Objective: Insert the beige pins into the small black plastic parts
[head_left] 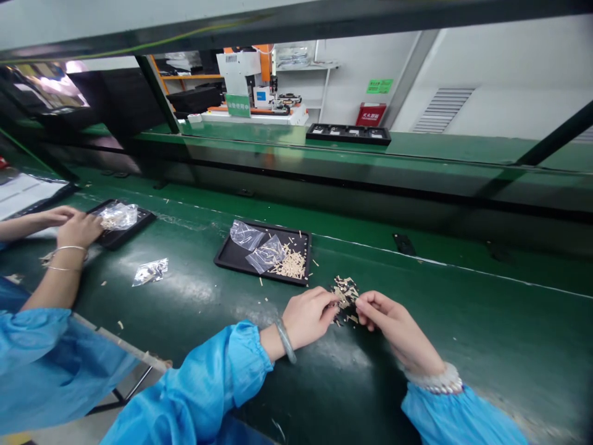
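Note:
A loose pile of small black and tan strips lies on the green bench, between my two hands. My left hand reaches the pile's left side, its fingers bent and pressed together; whatever they pinch is too small to name. On the pile's right side, my right hand has thumb and fingertips closed in a pinch, their contents hidden. Just beyond my left hand sits a black tray bearing a heap of small tan strips and two clear plastic bags.
At left, a co-worker's hands are at another black tray with a bag on it. A small clear bag lies between us. A dark fixture is at the bench's back. Behind stand a long tray and a white machine.

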`<state>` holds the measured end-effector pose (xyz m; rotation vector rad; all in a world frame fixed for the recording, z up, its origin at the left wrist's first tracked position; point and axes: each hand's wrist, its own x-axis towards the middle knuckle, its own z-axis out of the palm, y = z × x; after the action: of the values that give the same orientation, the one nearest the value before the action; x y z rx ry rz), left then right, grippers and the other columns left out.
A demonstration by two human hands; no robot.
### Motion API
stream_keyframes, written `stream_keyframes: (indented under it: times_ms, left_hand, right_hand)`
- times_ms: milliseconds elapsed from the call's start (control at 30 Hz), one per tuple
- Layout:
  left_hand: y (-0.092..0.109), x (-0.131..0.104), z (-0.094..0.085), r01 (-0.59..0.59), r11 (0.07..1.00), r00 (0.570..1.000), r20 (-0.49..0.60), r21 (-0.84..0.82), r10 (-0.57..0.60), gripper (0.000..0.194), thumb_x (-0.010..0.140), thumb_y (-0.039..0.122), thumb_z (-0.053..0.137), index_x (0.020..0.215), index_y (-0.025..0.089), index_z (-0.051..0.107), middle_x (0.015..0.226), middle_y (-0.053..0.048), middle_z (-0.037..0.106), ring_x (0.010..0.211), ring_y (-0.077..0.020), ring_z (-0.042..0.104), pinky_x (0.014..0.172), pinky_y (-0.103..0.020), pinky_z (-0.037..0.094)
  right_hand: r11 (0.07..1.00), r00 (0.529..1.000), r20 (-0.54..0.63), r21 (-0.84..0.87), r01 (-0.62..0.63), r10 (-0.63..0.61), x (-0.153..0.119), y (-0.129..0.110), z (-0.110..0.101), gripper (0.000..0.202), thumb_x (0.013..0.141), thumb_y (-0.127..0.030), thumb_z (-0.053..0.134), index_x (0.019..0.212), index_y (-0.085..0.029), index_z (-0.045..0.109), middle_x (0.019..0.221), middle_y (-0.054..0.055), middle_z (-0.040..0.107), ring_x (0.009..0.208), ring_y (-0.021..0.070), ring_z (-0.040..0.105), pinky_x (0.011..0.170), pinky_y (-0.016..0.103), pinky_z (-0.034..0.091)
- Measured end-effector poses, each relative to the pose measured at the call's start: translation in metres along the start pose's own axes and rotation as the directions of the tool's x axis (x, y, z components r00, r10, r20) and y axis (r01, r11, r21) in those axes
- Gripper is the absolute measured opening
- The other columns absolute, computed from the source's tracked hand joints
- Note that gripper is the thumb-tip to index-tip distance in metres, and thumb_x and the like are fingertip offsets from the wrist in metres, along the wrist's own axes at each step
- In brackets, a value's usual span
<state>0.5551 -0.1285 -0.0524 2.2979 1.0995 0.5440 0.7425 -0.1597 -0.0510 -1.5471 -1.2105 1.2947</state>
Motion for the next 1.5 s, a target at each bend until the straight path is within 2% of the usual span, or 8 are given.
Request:
stream_keyframes:
  times_ms: [167, 333, 600, 1033, 1167, 1267, 1400, 1500]
  left_hand:
    - [0.003, 0.006, 0.006, 0.080, 0.991, 0.997, 0.008, -0.104, -0.080, 0.033, 0.081, 0.030, 0.056, 0.113, 0.022, 0.055, 0.104, -0.001, 0.062, 0.077, -0.0138, 0.059, 0.069, -0.024, 0.047]
    - [-0.003, 0.011, 0.010, 0.104, 0.985, 0.994, -0.007, -0.136, -0.106, 0.018, 0.085, 0.024, 0.050, 0.090, 0.021, 0.067, 0.086, -0.001, 0.067, 0.078, -0.0146, 0.061, 0.073, -0.024, 0.046]
    - [-0.015, 0.004, 0.004, 0.238, 0.903, 0.971, 0.062, -0.358, -0.232, 0.028, 0.078, 0.025, 0.060, 0.105, 0.020, 0.063, 0.083, -0.001, 0.071, 0.074, -0.0143, 0.064, 0.073, -0.024, 0.049]
    - [-0.012, 0.001, 0.005, 0.309, 0.730, 0.946, 0.119, -0.609, -0.301, 0.012, 0.074, 0.026, 0.064, 0.077, 0.015, 0.065, 0.058, 0.003, 0.061, 0.052, -0.0095, 0.056, 0.056, -0.021, 0.045]
    - [-0.013, 0.004, 0.004, 0.138, 0.657, 0.970, -0.031, -0.741, -0.239, 0.014, 0.066, 0.026, 0.073, 0.066, 0.014, 0.067, 0.082, -0.004, 0.062, 0.075, -0.0133, 0.058, 0.069, -0.025, 0.047]
    - [-0.010, 0.002, 0.000, -0.003, 0.568, 0.977, -0.122, -0.823, -0.172, 0.023, 0.061, 0.035, 0.077, 0.062, 0.014, 0.068, 0.089, -0.005, 0.055, 0.079, -0.0135, 0.054, 0.072, -0.027, 0.046]
    - [-0.008, -0.002, -0.005, -0.139, 0.577, 0.976, -0.211, -0.805, -0.060, 0.024, 0.060, 0.042, 0.076, 0.061, 0.018, 0.070, 0.088, -0.004, 0.050, 0.083, -0.0143, 0.050, 0.081, -0.031, 0.043]
    - [-0.009, -0.003, -0.008, -0.127, 0.614, 0.981, -0.189, -0.779, -0.037, 0.026, 0.062, 0.046, 0.074, 0.063, 0.020, 0.071, 0.086, -0.004, 0.049, 0.083, -0.0150, 0.050, 0.080, -0.032, 0.044]
  right_hand:
    - [0.991, 0.997, 0.076, 0.136, -0.015, 0.005, -0.004, -0.007, 0.012, 0.032, 0.075, -0.050, 0.059, 0.072, -0.019, 0.052, 0.058, -0.002, 0.053, 0.054, 0.0108, 0.047, 0.051, 0.023, 0.037]
    - [0.988, 0.998, 0.061, 0.151, -0.009, 0.000, -0.003, -0.007, 0.016, 0.034, 0.077, -0.051, 0.056, 0.069, -0.019, 0.049, 0.060, -0.001, 0.053, 0.054, 0.0112, 0.048, 0.051, 0.024, 0.039]
    - [0.993, 0.994, -0.090, -0.104, 0.060, -0.070, 0.002, 0.009, 0.015, 0.039, 0.069, -0.044, 0.065, 0.100, -0.020, 0.061, 0.073, 0.002, 0.062, 0.060, 0.0163, 0.055, 0.063, 0.031, 0.044]
    - [0.911, 0.965, -0.101, -0.367, 0.188, -0.240, -0.006, 0.009, 0.026, 0.025, 0.083, -0.040, 0.049, 0.094, -0.022, 0.064, 0.094, 0.006, 0.067, 0.082, 0.0216, 0.061, 0.076, 0.034, 0.046]
    - [0.962, 0.976, -0.123, -0.228, 0.149, -0.180, -0.009, 0.003, 0.032, 0.029, 0.081, -0.044, 0.052, 0.092, -0.021, 0.064, 0.075, 0.004, 0.064, 0.065, 0.0182, 0.057, 0.061, 0.030, 0.045]
    - [0.996, 0.999, 0.006, 0.083, 0.042, -0.043, -0.016, -0.005, 0.042, 0.033, 0.082, -0.050, 0.051, 0.083, -0.019, 0.062, 0.058, -0.001, 0.054, 0.050, 0.0120, 0.045, 0.046, 0.024, 0.035]
    - [0.900, 0.965, 0.259, 0.413, -0.138, 0.030, -0.027, -0.016, 0.053, 0.035, 0.078, -0.051, 0.057, 0.070, -0.016, 0.058, 0.054, -0.001, 0.051, 0.047, 0.0090, 0.040, 0.044, 0.022, 0.031]
    - [0.847, 0.956, 0.288, 0.495, -0.193, 0.050, -0.031, -0.021, 0.054, 0.032, 0.070, -0.047, 0.068, 0.069, -0.017, 0.058, 0.054, -0.002, 0.051, 0.046, 0.0082, 0.040, 0.043, 0.021, 0.030]
